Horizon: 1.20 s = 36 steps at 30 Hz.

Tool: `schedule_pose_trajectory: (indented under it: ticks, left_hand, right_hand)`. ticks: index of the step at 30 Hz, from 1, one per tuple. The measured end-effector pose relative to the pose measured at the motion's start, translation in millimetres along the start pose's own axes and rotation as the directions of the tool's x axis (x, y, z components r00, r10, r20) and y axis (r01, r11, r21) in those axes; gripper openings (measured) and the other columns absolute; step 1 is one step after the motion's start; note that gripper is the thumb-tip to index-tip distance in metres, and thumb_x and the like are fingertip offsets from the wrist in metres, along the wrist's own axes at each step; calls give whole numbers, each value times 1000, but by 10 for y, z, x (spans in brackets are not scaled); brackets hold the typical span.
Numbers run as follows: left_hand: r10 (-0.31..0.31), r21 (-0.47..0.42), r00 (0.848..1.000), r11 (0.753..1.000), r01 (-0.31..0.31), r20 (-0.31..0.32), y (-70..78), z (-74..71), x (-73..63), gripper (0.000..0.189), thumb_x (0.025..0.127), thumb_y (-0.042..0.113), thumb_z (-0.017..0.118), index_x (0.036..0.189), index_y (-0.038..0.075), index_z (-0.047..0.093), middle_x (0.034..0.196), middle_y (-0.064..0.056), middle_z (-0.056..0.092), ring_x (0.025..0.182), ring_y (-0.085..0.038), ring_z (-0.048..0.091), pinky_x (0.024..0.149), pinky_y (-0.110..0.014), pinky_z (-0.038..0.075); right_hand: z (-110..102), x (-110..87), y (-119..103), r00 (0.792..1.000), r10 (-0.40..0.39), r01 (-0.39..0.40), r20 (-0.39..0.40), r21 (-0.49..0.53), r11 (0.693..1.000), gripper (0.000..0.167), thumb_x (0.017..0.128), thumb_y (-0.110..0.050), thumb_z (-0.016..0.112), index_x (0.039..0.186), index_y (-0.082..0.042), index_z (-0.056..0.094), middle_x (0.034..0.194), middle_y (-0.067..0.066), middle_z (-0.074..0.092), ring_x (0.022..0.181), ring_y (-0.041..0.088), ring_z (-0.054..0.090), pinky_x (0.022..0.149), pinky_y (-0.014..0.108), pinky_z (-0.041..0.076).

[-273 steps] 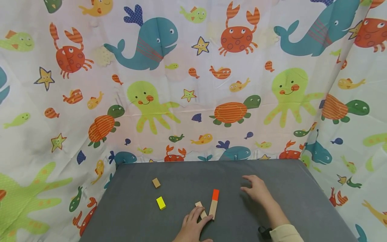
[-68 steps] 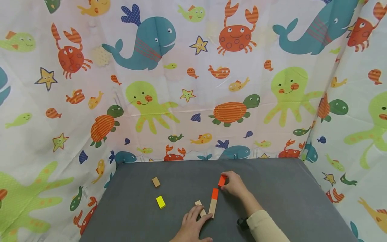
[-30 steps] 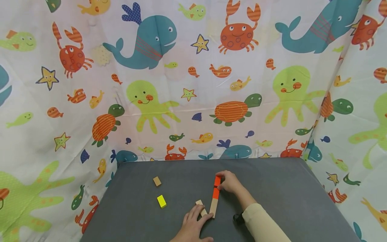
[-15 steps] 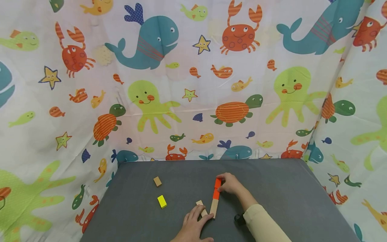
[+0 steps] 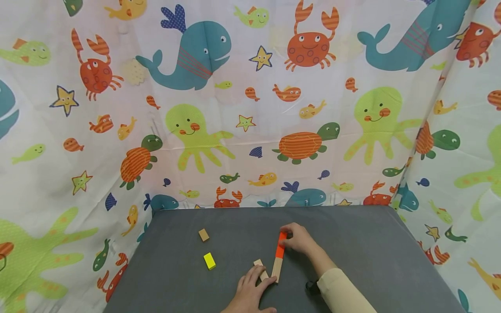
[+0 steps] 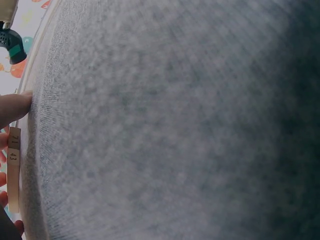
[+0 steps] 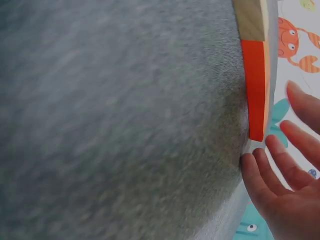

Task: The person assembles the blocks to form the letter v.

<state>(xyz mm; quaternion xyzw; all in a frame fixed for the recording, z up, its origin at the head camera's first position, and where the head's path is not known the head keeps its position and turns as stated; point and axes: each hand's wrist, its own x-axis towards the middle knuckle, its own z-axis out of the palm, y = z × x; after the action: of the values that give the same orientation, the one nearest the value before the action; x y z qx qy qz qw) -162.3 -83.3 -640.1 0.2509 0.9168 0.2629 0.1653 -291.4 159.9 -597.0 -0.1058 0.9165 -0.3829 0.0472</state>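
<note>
Two orange-red blocks (image 5: 280,249) lie end to end on the grey table, continuing a line of plain wooden blocks (image 5: 276,270). My right hand (image 5: 300,239) is at the far end of the red ones; in the right wrist view its fingers are spread and stand just clear of the orange-red strip (image 7: 256,90). A second wooden row (image 5: 261,267) slants away to the left, forming a V. My left hand (image 5: 247,291) rests with fingers on that row and the thumb at the foot of the V. Printed numbers show on a wooden block (image 6: 14,165) in the left wrist view.
A yellow block (image 5: 209,261) and a small wooden block (image 5: 204,235) lie apart on the left of the table (image 5: 168,278). Behind it hangs a curtain (image 5: 250,108) printed with sea animals.
My right hand has brought a red block from the right, set it against the end of the first red one and loosened from it. My left hand has stayed in place.
</note>
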Motion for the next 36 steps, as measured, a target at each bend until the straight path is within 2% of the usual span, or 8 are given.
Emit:
schedule_pose_trajectory:
  ticks: [7, 16, 24, 36]
  left_hand:
    - [19, 14, 1000, 1000, -19, -9, -19, 23, 8, 73, 82, 80, 57, 148, 53, 38, 158, 3, 29, 146, -32, 28, 104, -70, 34]
    - [16, 18, 1000, 1000, -16, -13, -13, 24, 13, 72, 83, 78, 58, 148, 52, 39, 158, 2, 29, 146, -32, 27, 104, -70, 34]
    - [13, 44, 1000, 999, -13, -4, -17, 20, 17, 74, 82, 80, 58, 148, 54, 38, 158, 3, 29, 147, -31, 28, 104, -69, 35]
    - [-27, 75, 1000, 997, 26, 13, 117, -94, 26, 68, 82, 74, 65, 143, 52, 44, 150, 4, 36, 139, -28, 34, 103, -64, 39]
  right_hand:
    - [1, -112, 9, 989, -146, 143, -34, -79, 987, 44, 89, -23, 78, 129, -5, 68, 131, 15, 64, 121, 37, 60, 105, 58, 46]
    - [21, -242, 9, 974, -227, 220, -23, -175, 960, 46, 89, -26, 78, 130, -7, 68, 135, 17, 60, 122, 40, 57, 104, 60, 46]
    - [93, -281, 63, 983, -174, 183, 62, -204, 962, 47, 89, -28, 79, 131, -9, 68, 143, 19, 54, 129, 44, 52, 106, 61, 43]
    - [138, -300, 71, 985, -168, 175, 51, -234, 956, 45, 89, -26, 78, 131, -11, 69, 146, 19, 52, 130, 44, 52, 106, 61, 44]
